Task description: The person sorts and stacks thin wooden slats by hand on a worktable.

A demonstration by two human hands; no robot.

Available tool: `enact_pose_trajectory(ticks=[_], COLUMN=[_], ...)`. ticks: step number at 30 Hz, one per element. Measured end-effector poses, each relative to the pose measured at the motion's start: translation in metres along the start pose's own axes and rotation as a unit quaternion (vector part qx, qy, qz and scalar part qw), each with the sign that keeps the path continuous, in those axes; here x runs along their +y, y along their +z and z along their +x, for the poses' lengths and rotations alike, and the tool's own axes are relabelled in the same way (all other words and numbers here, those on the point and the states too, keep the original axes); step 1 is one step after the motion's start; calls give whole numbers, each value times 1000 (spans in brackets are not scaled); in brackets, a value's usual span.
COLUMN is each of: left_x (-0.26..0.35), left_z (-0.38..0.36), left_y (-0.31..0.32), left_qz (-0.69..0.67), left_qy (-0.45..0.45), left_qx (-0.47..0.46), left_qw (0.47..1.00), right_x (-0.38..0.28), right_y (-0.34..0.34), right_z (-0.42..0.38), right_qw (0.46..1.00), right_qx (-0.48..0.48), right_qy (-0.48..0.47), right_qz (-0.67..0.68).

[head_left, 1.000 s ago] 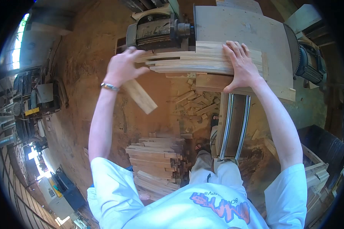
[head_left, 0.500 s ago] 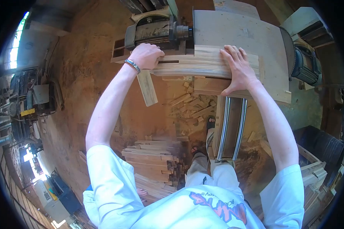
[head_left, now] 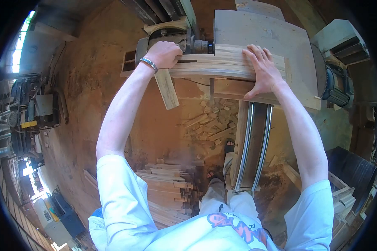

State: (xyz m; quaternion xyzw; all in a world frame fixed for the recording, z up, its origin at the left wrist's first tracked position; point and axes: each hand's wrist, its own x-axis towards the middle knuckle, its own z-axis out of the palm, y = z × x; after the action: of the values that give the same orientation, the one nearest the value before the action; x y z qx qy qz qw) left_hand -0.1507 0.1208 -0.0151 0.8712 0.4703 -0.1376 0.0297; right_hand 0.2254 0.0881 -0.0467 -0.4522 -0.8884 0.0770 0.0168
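Long pale wooden strips (head_left: 222, 67) are touched by the spread right fingers (head_left: 259, 55); below the curled left fingers (head_left: 176, 52) a flat wooden slat (head_left: 167, 90) is held, left of them a brown wooden frame (head_left: 130, 73).

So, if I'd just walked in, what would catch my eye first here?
Probably the left hand curled at the left end of a row of pale wooden strips, with the right hand spread over their other end. Next, perhaps, the two shiny metal rails running down the picture below the worktable. A big wood stack, lower left of the rails, also stands out.
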Motion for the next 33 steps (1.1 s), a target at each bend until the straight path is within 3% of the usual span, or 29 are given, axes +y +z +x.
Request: enact_pose_trajectory(ticks=[6, 7, 12, 14, 18, 22, 26, 33], left_x=[-23, -28, -51, -56, -13, 41, 62, 76], left_z=[23, 24, -27, -62, -117, -114, -94, -85], left_y=[-3, -5, -34, -47, -71, -49, -13, 0], left_qz=[-2, 11, -5, -27, -91, -38, -12, -19], left_qy=[-2, -22, -118, -102, -51, -72, -33, -57], left_qx=[61, 37, 95, 138, 67, -48, -52, -37], left_qw=[998, 999, 988, 985, 992, 995, 998, 998], right_x=[22, 24, 27, 27, 23, 15, 5, -7], right_y=[1, 1, 7, 10, 6, 6, 7, 7], right_z=[28, 30, 31, 29, 23, 13, -4, -18], right_qw=[1000, 1000, 999, 999, 999, 999, 1000, 1000], right_qx=[15, 18, 37, 41, 32, 26, 24, 24], right_qy=[-10, -13, -17, -18, -14, -19, -17, -18], right_qz=[-7, -7, -7, -6, -6, -9, 4, -3])
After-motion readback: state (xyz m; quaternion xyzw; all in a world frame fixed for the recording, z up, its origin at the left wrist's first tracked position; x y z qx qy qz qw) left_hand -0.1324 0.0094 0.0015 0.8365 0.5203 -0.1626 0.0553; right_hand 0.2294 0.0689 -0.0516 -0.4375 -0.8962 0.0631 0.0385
